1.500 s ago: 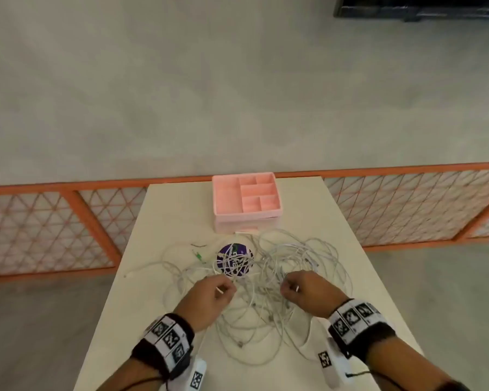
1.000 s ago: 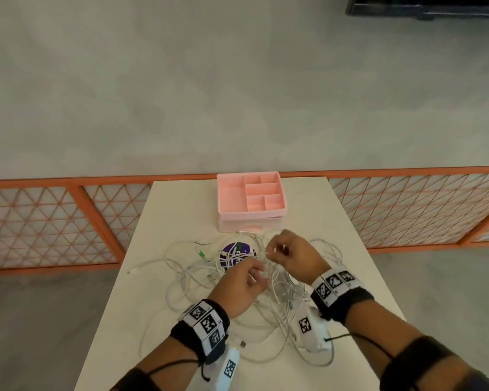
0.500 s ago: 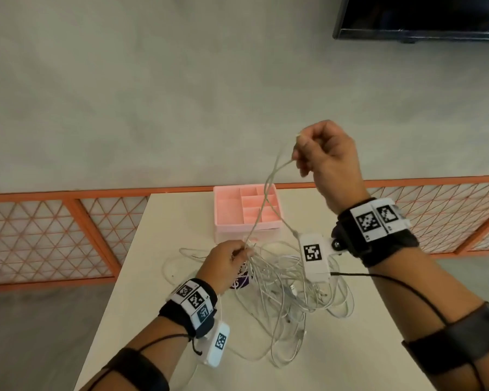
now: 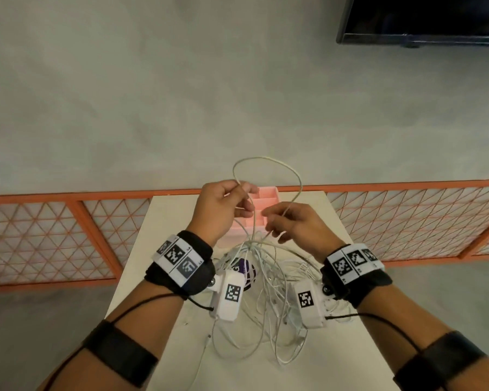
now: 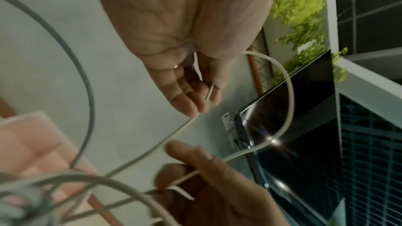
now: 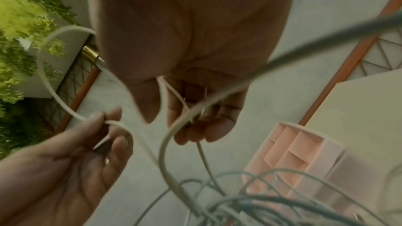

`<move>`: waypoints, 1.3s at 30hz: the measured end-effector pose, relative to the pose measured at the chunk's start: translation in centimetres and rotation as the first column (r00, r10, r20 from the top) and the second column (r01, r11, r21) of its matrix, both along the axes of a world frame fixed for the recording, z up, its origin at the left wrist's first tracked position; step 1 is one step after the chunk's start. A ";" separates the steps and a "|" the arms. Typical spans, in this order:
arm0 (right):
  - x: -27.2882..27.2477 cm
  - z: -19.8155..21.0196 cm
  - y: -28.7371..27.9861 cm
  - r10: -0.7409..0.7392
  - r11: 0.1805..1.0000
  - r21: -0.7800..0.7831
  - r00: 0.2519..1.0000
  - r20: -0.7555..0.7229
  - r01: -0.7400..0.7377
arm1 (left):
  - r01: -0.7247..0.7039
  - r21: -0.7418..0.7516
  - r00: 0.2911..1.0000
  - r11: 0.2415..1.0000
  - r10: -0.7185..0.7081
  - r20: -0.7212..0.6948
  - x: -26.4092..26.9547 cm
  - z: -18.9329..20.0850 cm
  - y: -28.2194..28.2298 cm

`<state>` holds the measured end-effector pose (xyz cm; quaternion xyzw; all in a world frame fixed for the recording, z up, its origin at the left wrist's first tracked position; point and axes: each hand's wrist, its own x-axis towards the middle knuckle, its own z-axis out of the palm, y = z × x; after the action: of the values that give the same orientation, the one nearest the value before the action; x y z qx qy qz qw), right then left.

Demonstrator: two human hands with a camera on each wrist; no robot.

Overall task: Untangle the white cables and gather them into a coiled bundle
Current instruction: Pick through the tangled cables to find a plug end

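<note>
Honestly this one's barely started. Nearest the camera, the white cables (image 4: 268,303) are a loose snarl, mostly heaped on the worktop (image 4: 164,280) at about 6 o'clock from the hands, with a fan of strands rising to a knot-like gathering point just below the wrists. No coil yet that I can see, just one loop (image 4: 268,167) lifted clear, arching up at 12 o'clock above both hands. So I'd judge: one strand is being worked free, and all the actual separating and winding is left to do.

Fingers next. The left hand (image 4: 223,210) has its fingers curled in, with the cable pinched between thumb and fingertips; the left wrist view shows a thin strand running out from under those fingertips. The right hand (image 4: 291,227) sits at roughly 4 o'clock from the left, close but not touching it, fingers also curled, pinching the other leg of the same loop between thumb and forefinger. Neither hand is spread open.

Further back, a pink tray (image 4: 266,193) with compartments sits on the far end of the worktop, partly hidden behind the hands, and a purple round thing (image 4: 247,270) peeks out under the tangle.
</note>
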<state>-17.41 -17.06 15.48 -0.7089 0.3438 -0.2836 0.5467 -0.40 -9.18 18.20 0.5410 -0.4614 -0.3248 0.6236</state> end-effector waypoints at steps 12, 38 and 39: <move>2.3 3.7 -0.6 -0.026 1.000 0.024 0.937 0.348 0.019 | 0.157 0.107 0.975 0.982 -0.171 0.143 -1.2 -5.1 -0.2; -6.7 -3.8 -6.5 -0.512 0.781 0.450 0.857 0.066 0.432 | -0.048 0.269 0.963 0.962 0.116 -0.244 1.4 -11.5 2.2; -7.6 -4.6 -6.8 -0.541 0.756 0.454 0.841 0.030 0.470 | -0.095 0.276 0.957 0.956 0.164 -0.238 1.8 -11.6 2.3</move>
<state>-25.01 -23.89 10.86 -0.4257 0.5316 -0.3940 0.6172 1.42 -6.89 6.57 0.6010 -0.2924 -0.4087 0.6214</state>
